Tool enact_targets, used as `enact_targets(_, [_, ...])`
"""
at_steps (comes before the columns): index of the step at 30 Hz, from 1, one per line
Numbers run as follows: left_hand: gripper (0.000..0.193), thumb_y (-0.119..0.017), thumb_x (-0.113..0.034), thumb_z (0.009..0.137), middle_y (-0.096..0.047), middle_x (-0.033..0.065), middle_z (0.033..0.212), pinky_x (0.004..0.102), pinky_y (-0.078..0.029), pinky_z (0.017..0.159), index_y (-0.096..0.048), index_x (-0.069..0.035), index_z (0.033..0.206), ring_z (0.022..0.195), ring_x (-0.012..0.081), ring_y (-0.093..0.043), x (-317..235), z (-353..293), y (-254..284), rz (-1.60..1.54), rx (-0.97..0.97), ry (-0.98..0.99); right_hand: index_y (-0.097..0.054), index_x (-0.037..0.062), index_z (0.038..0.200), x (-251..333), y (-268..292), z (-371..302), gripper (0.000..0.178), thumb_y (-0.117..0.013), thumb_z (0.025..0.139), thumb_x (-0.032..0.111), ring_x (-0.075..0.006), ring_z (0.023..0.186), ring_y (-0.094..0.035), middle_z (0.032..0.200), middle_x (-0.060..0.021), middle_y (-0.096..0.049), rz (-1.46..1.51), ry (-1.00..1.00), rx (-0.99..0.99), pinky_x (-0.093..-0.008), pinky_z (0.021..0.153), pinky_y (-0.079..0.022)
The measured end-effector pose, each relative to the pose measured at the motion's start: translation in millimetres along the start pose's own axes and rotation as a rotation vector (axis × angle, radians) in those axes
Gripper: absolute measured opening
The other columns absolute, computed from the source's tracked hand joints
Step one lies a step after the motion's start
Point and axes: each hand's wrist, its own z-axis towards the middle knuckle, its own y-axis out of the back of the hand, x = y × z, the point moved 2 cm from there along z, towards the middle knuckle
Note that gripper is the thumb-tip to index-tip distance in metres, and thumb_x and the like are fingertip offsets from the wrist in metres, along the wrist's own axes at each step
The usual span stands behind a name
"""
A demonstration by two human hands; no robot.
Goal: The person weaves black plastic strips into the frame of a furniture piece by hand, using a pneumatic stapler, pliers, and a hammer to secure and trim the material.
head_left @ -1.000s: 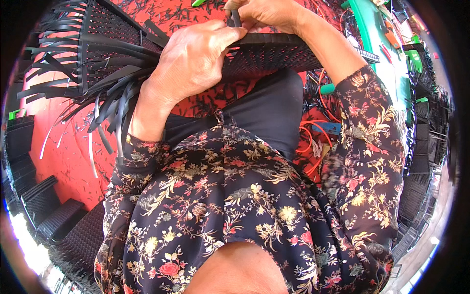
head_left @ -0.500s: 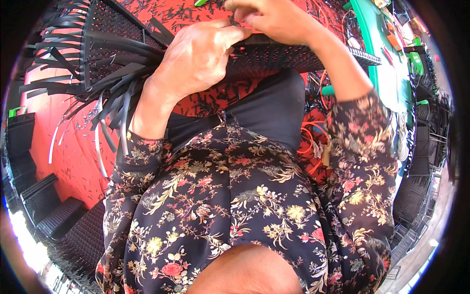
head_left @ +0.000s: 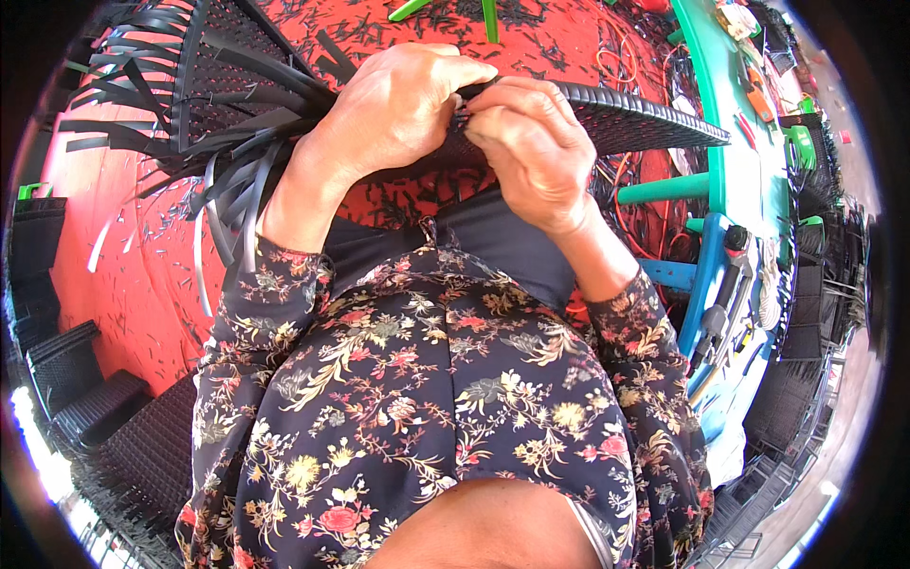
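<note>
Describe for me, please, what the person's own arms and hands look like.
The left sleeve and right sleeve are dark, printed with red, yellow and cream flowers, and end on the forearms. The left hand and right hand wear no gloves; neither wrist shows a watch.

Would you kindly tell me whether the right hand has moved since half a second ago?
Yes: judged against the green table, the right hand has come down the view, toward the floral shirt.

Black floral blouse (head_left: 450,365), dark trousers (head_left: 507,242)
</note>
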Motion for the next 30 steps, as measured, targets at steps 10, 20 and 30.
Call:
enact_targets(10, [0.034, -0.062, -0.001, 0.073, -0.065, 0.0182, 0.091, 0.0388, -0.051, 0.075, -0.063, 0.0, 0.106, 0.085, 0.0356, -0.062, 2.5, -3.5, -3.6, 0.088, 0.029, 0.025, -0.055, 0.0, 0.08, 26.1, 17.8, -10.4, 0.01, -0.065, 0.083, 0.0, -0.0174, 0.064, -0.057, 0.073, -0.0076, -0.057, 0.483, -0.426, 0.038, -0.026, 0.059, -0.046])
enact_targets(20, [0.014, -0.065, -0.014, 0.071, -0.061, 0.0131, 0.077, 0.0432, -0.052, 0.065, -0.06, -0.002, 0.078, 0.072, 0.0336, -0.064, -28.0, -7.1, -14.4, 0.381, -0.035, 0.173, -0.055, 0.0003, 0.083, 27.2, 37.1, 32.6, 0.017, -0.055, 0.095, 0.013, -0.0066, 0.064, -0.053, 0.071, -0.0052, -0.063, 0.323, -0.609, 0.238, -0.0199, 0.057, -0.042])
enact_targets(30, [0.021, -0.071, -0.021, 0.076, -0.06, 0.0109, 0.074, 0.0412, -0.048, 0.056, -0.058, -0.005, 0.081, 0.068, 0.0326, -0.061, -31.2, -2.9, -13.3, 0.407, -0.129, 0.154, -0.056, 0.001, 0.073, -43.6, -3.7, 73.0, 0.019, -0.056, 0.089, 0.011, -0.0098, 0.053, -0.055, 0.061, -0.0039, -0.06, 0.409, -0.82, 0.209, -0.0255, 0.05, -0.043])
